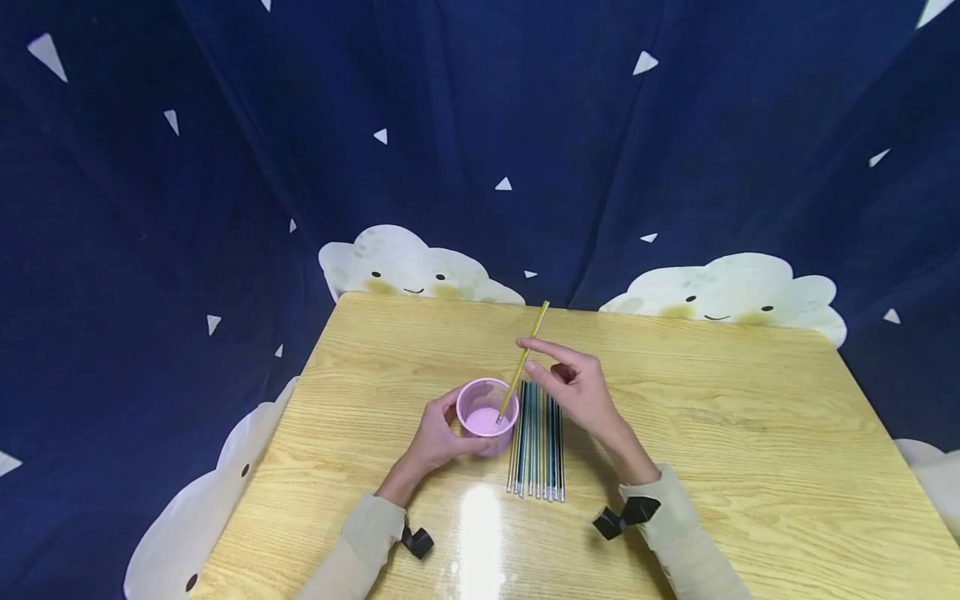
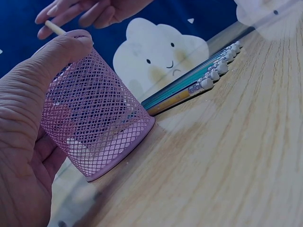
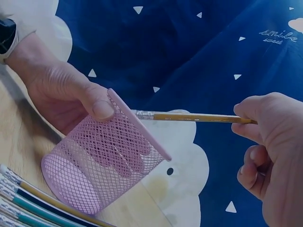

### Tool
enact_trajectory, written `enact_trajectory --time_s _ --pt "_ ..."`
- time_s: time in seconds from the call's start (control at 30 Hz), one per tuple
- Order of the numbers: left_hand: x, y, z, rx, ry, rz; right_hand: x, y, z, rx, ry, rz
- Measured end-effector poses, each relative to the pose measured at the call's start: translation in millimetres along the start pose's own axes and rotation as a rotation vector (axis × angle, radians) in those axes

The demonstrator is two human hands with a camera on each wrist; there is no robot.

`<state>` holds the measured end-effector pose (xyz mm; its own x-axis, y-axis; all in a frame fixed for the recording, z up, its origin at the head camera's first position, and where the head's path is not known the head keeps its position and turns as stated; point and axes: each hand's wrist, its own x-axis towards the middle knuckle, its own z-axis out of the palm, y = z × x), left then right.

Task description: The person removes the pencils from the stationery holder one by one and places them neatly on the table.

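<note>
A pink mesh pencil cup (image 1: 491, 447) stands on the table with its mouth up, and my left hand (image 1: 435, 437) grips it round the side. In the left wrist view the thumb lies at the rim of the cup (image 2: 97, 106). My right hand (image 1: 583, 397) pinches a yellow pencil (image 1: 523, 360) between thumb and index finger near its upper end. The pencil slants down, with its eraser end inside the cup's mouth. In the right wrist view, the metal band of the pencil (image 3: 199, 117) shows just past the rim.
Several pencils (image 1: 536, 454), dark, teal and yellow, lie side by side right of the cup, their white erasers towards me. The wooden table (image 1: 750, 433) meets a dark blue curtain (image 1: 465, 100) with white clouds and triangles at its back edge.
</note>
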<state>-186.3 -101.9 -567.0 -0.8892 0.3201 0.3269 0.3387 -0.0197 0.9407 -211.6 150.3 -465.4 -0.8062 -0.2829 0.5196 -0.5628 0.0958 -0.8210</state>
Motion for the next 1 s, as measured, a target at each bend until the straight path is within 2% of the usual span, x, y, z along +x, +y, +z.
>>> enact_trajectory --time_s 0.47,0.8,1.0 --pt "-0.2 2.8 1.7 0.017 0.009 -0.025 -17.1 -6 -19 -0.025 0.033 0.013" --pt "1.1 2.2 0.9 0.004 0.006 0.003 -31.1 0 -29 -0.067 0.051 0.033" --pt "0.7 1.3 -0.1 0.001 0.005 0.011 -42.3 5 -36 -0.104 0.044 0.090"
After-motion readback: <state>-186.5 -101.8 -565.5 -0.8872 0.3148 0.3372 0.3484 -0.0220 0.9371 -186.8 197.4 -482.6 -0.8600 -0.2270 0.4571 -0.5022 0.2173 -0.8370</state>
